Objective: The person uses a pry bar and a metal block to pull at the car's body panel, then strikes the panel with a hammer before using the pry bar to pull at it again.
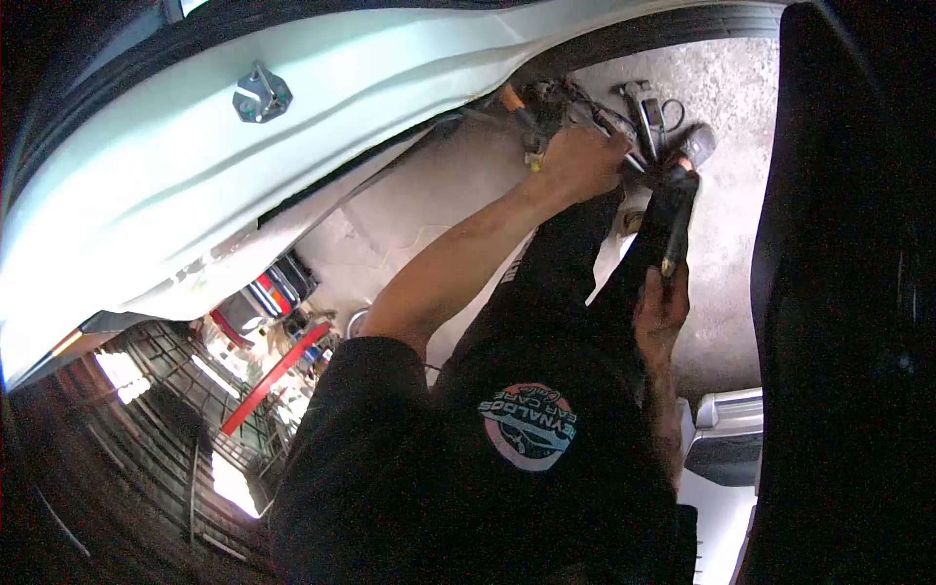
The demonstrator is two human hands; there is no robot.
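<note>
My left hand (pixel 585 164) is closed in a fist above the floor, in front of my dark trouser leg. A dark rod with a metallic shine (pixel 636 161) shows beside its knuckles, but I cannot make out its kind. Just left of this hand lies an orange-and-black handle (pixel 515 105). Lower down, against my other leg, my right hand (pixel 662 307) has its fingers bent together. A small brass-coloured tip (pixel 667 266) shows at its fingertips; the rest of that piece is lost in shadow. Beyond the left hand lies a hammer-shaped dark tool (pixel 639 102).
The pale car body panel (pixel 390 88) arches over the upper left, carrying a small metal latch-like fitting (pixel 261 95). My grey shoe (pixel 699 144) rests on the concrete floor (pixel 726 244). A red bar (pixel 276 378) stands among workshop items at left. Dark trim fills the right edge.
</note>
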